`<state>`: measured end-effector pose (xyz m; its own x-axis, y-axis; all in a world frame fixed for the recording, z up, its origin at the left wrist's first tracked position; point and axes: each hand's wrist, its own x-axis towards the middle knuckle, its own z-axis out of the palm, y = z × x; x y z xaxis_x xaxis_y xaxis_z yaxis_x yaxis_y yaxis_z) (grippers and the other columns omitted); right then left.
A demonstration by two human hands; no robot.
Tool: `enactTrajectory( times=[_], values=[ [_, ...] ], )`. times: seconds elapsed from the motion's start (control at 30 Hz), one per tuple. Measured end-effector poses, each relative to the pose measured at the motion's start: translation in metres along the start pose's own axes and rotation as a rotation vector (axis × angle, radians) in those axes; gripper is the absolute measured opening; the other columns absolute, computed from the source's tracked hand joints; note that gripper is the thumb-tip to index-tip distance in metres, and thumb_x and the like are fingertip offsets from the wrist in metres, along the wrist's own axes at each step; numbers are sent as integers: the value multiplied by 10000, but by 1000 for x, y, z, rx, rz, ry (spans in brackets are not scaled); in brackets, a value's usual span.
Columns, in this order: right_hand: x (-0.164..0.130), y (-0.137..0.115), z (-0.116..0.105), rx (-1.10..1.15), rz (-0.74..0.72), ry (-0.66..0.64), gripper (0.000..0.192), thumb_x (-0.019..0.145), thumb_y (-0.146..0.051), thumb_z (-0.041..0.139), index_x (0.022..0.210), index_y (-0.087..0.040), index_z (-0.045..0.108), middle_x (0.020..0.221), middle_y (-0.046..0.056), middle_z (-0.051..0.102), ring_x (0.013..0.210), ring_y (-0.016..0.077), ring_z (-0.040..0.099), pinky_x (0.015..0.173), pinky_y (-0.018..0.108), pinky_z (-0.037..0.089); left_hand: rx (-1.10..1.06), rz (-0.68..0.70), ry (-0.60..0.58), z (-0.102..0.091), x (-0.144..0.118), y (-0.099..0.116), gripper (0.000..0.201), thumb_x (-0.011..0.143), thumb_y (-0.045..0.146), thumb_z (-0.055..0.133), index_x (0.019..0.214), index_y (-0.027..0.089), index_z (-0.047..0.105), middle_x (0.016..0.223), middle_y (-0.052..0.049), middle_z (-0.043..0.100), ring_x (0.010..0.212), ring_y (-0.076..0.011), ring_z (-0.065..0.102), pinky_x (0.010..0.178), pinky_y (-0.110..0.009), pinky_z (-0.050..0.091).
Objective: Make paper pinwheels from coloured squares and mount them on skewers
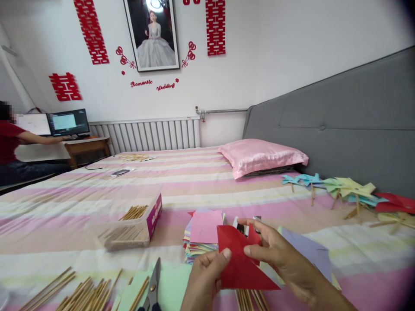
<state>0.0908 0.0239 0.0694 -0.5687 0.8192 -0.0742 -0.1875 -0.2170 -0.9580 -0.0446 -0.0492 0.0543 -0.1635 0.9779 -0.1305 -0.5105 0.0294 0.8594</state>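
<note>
A folded red paper sheet is held above the striped bed between both hands. My left hand pinches its lower left edge with the thumb on top. My right hand grips its upper right part, fingers curled over a fold. Just behind the red paper lies a stack of coloured paper squares with a pink one on top. A purple sheet lies beside my right wrist.
A clear box of wooden sticks stands to the left, loose sticks and scissors lie near the front edge. Finished paper pinwheels line the grey headboard by a pink pillow. A person in red sits at a desk far left.
</note>
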Motion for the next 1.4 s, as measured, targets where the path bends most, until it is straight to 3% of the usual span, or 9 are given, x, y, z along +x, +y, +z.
enactTrajectory(
  times=[0.2, 0.37, 0.6, 0.7, 0.8, 0.9, 1.0, 1.13, 1.4],
  values=[
    [-2, 3, 5, -39, -37, -34, 616, 548, -273, 699, 1109, -185, 461, 680, -19, 625, 675, 182, 607, 591, 270, 451, 35, 31, -29, 2, 3, -9, 323, 560, 388, 748, 722, 109, 747, 625, -101, 715, 538, -161, 607, 578, -249, 431],
    [3, 10, 4, -116, -69, -22, 588, 546, -195, 676, 1089, -186, 451, 641, -40, 612, 575, 144, 581, 523, 239, 432, 121, 56, 6, -1, 3, -8, 323, 554, 384, 752, 701, 97, 744, 566, -79, 699, 475, -119, 551, 531, -228, 416],
    [3, 12, 4, -188, -94, -28, 593, 601, -208, 657, 1140, -205, 409, 654, -19, 640, 594, 179, 622, 559, 293, 470, 134, 75, 44, -1, 5, -11, 265, 578, 337, 745, 684, 94, 734, 571, -73, 702, 491, -131, 574, 528, -230, 429],
    [2, 7, 5, -205, -163, -38, 700, 609, -294, 694, 1214, -214, 351, 856, 52, 663, 769, 218, 632, 679, 352, 468, 53, 104, 107, -2, 6, -11, 206, 616, 284, 725, 709, 100, 726, 589, -67, 711, 520, -150, 607, 558, -247, 453],
    [1, 0, 3, -316, -322, 56, 674, 634, -311, 698, 1223, -234, 379, 1024, 70, 611, 982, 222, 551, 833, 360, 402, -21, 106, 230, -6, 7, -8, 142, 634, 227, 711, 701, 103, 697, 602, -64, 715, 557, -174, 636, 579, -263, 471],
    [-2, -7, 2, -372, -457, 142, 386, 731, -291, 616, 1091, -229, 494, 749, -10, 584, 736, 158, 559, 695, 287, 429, -50, 122, 351, -8, 7, -4, 133, 646, 209, 698, 722, 106, 663, 613, -63, 715, 593, -190, 651, 579, -268, 483],
    [-8, -10, 4, -463, -442, 31, 173, 761, -238, 562, 928, -200, 590, 533, -54, 503, 510, 115, 485, 521, 237, 395, -82, 135, 430, -8, 6, 0, 133, 644, 182, 698, 741, 113, 637, 589, -45, 704, 569, -174, 648, 554, -251, 490],
    [-11, -5, 14, -681, -327, -250, 295, 716, -113, 548, 957, -233, 667, 596, -14, 642, 544, 133, 563, 525, 232, 429, -195, 136, 384, -7, 3, 5, 98, 655, 155, 684, 728, 120, 628, 598, -27, 697, 589, -152, 649, 563, -220, 498],
    [0, 14, 20, -642, -385, -192, 229, 716, -125, 608, 855, -260, 730, 691, -12, 720, 610, 152, 629, 572, 220, 478, -273, 44, 350, -8, 3, 3, 30, 666, 123, 652, 693, 110, 653, 605, -43, 687, 621, -165, 654, 546, -221, 507]
  ],
)
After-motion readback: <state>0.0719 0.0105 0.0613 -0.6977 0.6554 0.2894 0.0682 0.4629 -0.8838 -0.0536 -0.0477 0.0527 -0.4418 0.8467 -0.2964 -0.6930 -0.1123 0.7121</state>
